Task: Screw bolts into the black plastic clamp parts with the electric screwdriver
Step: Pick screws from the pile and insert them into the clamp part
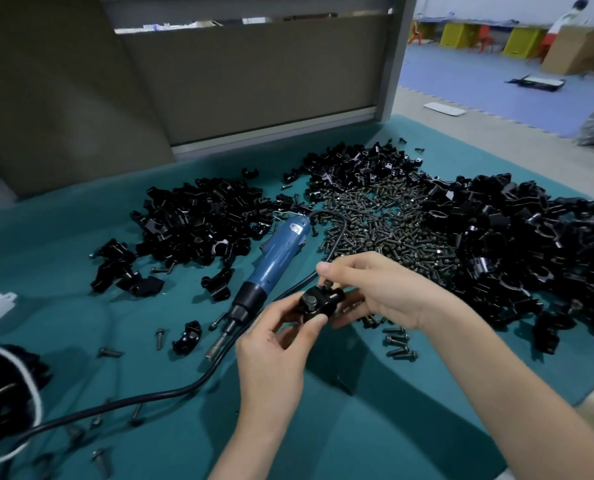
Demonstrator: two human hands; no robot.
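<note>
A teal-covered desk [357, 427] stands before a grey partition [236, 81], with blue floor beyond. The left grip [271, 355] pinches a black clamp part [323, 301] between thumb and fingertips and holds it up off the desk. The right grip [378, 292] meets it from the other side, thumb and forefinger curled onto a bolt [328, 283] that stands in the top of the part. A second bolt head seems to sit in the face turned toward the camera.

The electric screwdriver [274, 258] lies flat on the desk, untouched, to the left of both grips. Its long axis runs diagonally: the cord end points away, and the bit end comes in close beside the left grip, which is the nearer one. Judging by this, the right grip would have to reach across the held part to take the tool. Its cord [170, 396] loops under the grips.

The heap of loose bolts [385, 230] lies just beyond the right grip, with piles of clamp parts [517, 251] to its right and further ones left of the screwdriver.

A pale label [297, 229] sits near the tool's cord end; its writing is too blurred to read.
</note>
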